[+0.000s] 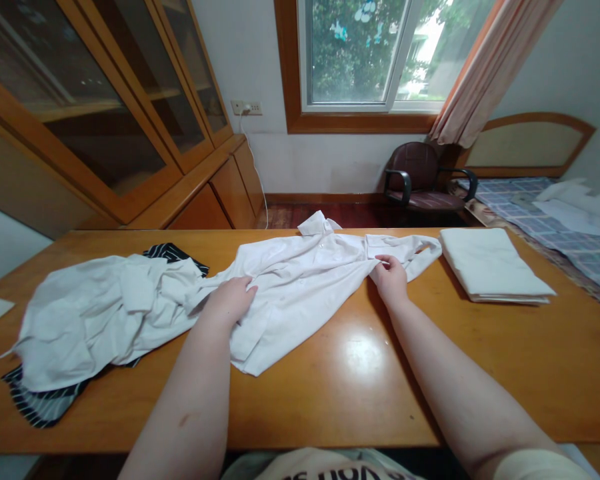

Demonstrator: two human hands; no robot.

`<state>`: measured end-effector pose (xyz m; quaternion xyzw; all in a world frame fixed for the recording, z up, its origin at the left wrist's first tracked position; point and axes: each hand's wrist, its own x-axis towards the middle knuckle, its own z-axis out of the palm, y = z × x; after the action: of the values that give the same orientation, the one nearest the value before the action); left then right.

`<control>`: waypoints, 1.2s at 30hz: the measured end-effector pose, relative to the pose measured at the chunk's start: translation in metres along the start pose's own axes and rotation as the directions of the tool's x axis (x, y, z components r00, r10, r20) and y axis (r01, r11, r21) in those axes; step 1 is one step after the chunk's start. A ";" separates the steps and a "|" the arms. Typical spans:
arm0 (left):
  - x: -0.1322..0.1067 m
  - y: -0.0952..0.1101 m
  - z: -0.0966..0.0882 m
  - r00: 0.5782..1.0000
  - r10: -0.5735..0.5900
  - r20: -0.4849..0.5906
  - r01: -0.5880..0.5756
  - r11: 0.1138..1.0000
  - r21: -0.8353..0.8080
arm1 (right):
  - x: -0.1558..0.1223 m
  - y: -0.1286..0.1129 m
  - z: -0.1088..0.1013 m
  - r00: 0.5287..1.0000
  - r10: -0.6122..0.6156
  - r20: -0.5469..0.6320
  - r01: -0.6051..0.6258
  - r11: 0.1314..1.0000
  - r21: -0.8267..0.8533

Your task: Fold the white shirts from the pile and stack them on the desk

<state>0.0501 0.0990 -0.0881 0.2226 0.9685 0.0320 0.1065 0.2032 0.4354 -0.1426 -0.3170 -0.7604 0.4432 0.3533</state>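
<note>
A white button-up shirt (300, 287) lies spread and wrinkled across the table, its collar toward the far edge. My left hand (230, 299) is closed on the shirt's left side, with a fold of cloth between thumb and fingers. On the other side, my right hand (391, 277) pinches the shirt's edge near the sleeve that stretches out to the right. Left of my left hand lies a heap of white clothing (105, 313), close against the shirt. Black-and-white striped cloth (45, 400) sticks out from under that heap.
A folded white cloth stack (495, 263) sits on the wooden table (360, 393) at the right. Beyond the table are a wheel-less-looking view of an office chair (417, 173), a bed (540, 200) and a glass-door cabinet (145, 100). A white cable (255, 160) hangs from the wall socket.
</note>
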 end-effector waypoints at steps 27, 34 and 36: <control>-0.008 0.029 0.013 0.945 0.326 0.022 -0.322 0.939 -0.118 | -0.029 -0.027 0.011 0.552 -0.441 0.708 0.599 0.800 0.030; -0.003 0.020 0.008 0.988 0.149 -0.038 -0.150 0.989 -0.014 | -0.026 -0.030 0.004 0.773 -0.251 0.583 0.281 0.959 0.040; -0.002 0.017 0.007 0.993 0.109 -0.036 -0.109 0.994 0.003 | -0.026 -0.028 0.004 0.826 -0.208 0.524 0.192 0.978 0.086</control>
<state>0.0608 0.1138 -0.0925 0.2747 0.9567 0.0416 0.0869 0.2093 0.4016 -0.1256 -0.0959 -0.8505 0.4852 0.1792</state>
